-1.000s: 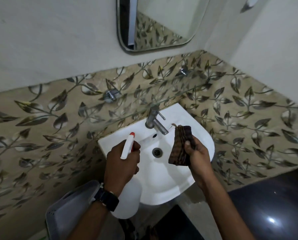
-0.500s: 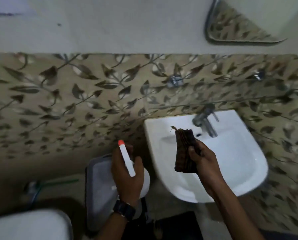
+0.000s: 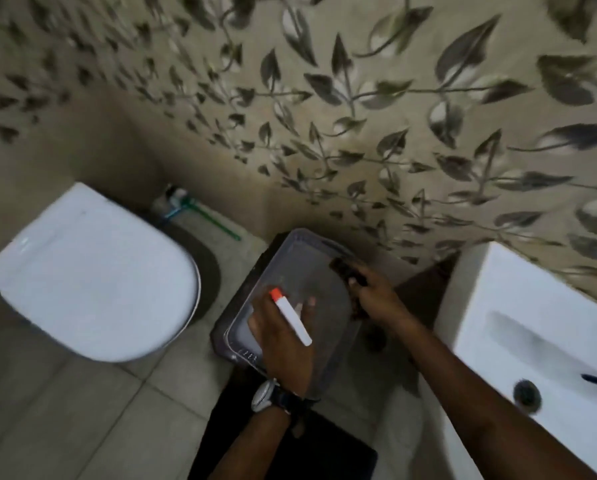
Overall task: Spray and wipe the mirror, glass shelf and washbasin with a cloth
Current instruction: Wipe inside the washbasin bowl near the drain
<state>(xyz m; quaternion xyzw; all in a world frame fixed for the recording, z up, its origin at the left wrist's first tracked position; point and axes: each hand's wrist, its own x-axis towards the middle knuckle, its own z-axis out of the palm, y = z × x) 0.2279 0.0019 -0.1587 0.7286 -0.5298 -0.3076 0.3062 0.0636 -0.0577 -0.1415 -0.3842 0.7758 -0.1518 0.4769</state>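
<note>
Now, taking the grey bin as the landmark:

Toilet [image 3: 92, 271]: white, lid down, well to the left of the bin, on the tiled floor.

Hose [image 3: 217, 221]: a green length against the wall, up and left of the bin, behind the toilet.

Bin [image 3: 283, 261]: grey plastic with a flat translucent lid, standing on the floor at the foot of the leaf-patterned wall [image 3: 359, 98], between toilet and washbasin.

Left hand [image 3: 283, 337]: directly over the near part of the bin lid, fingers wrapped round the spray bottle [image 3: 292, 318]. Only the white nozzle with its red tip shows; its long axis runs from lower right to upper left, tip toward the toilet. A wristwatch [image 3: 264, 396] sits below on the wrist.

Right hand [image 3: 376, 299]: over the bin's right edge, closed on the dark folded cloth [image 3: 350, 277], which sticks out up and left over the far part of the lid.

Washbasin [image 3: 532, 341]: white, to the right of the bin and above it, drain at the far right. The right hand is the nearer one to it. Mirror and glass shelf are out of view.

Relation for the next move: judging by the task, both tools hang above the lid; going back to cleaning means swinging right and up toward the basin.

Change: half a second ago the view took in the mirror's corner and the tap; it has since dropped down and left, and the cloth hand has crossed from over the basin to over the bin. Both grips are unchanged.
</note>
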